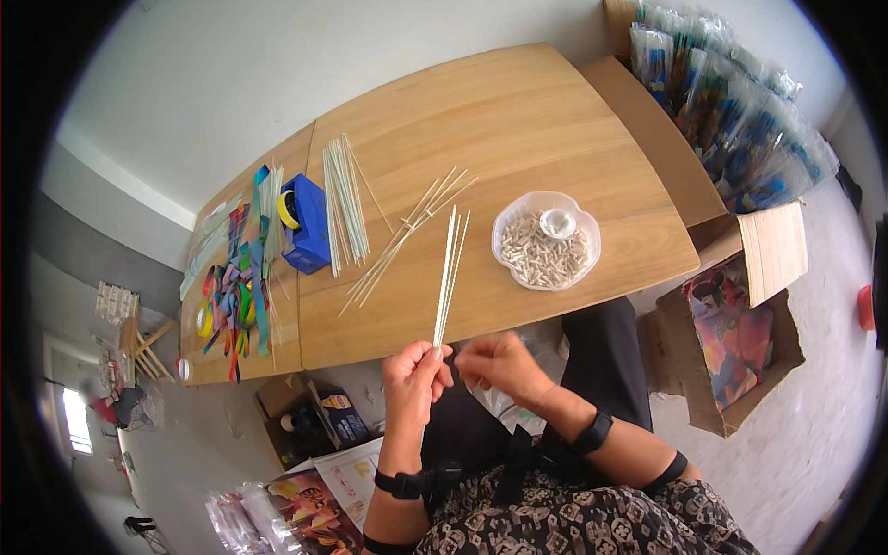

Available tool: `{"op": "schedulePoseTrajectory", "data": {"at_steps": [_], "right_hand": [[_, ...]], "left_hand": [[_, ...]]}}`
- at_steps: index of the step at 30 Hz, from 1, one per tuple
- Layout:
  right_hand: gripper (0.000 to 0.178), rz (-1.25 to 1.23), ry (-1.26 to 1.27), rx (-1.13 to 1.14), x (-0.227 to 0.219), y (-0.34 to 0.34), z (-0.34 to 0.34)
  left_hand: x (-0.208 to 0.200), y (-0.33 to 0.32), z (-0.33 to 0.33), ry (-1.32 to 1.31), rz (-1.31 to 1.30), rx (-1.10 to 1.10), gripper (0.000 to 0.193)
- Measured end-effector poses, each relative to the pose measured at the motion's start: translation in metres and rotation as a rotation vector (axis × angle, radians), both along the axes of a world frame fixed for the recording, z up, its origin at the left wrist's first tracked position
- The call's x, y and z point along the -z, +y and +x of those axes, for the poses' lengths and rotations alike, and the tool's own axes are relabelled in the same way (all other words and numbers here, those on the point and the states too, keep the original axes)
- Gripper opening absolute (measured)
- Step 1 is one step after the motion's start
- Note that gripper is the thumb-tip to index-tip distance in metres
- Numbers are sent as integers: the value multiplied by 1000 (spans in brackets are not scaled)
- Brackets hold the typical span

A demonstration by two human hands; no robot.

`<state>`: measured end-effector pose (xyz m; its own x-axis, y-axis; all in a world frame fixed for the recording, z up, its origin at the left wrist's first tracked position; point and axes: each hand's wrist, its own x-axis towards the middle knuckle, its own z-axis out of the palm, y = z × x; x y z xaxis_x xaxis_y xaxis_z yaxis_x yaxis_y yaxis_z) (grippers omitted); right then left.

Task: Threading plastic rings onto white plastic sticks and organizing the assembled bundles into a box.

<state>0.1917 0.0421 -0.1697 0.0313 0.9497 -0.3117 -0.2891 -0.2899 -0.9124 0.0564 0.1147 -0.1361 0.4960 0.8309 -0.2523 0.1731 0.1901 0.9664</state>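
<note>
My left hand (413,377) is closed around a small bunch of thin white rods (448,287), which point up and away over the table's near edge. Just right of it, my right hand (507,368) has its fingers curled in toward the rods' lower part; whether it pinches something small is hidden. Past the rods lie several crossed rods (396,242) with small white pieces where they meet. A clear lobed tray (500,248) of short whitish tubes (546,257) is on the right, with a white ring-shaped thing (557,223) on top.
On the wooden table (481,111) stand a blue tape dispenser (313,222), a bundle of rods (344,208) and colourful ribbons (242,287). Cardboard boxes at right hold plastic-wrapped packages (740,111) and printed sheets (731,333). An open box (319,416) sits below the table.
</note>
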Motion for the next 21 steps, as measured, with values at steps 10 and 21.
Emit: {"op": "schedulePoseTrajectory", "data": {"at_steps": [10,21], "right_hand": [[11,170,314,469,-4,1,17],[6,346,-736,527,-7,18,84]], "left_hand": [[-5,-30,-6,73,-63,96,14],[4,-22,-9,-5,-69,-41,15]]}}
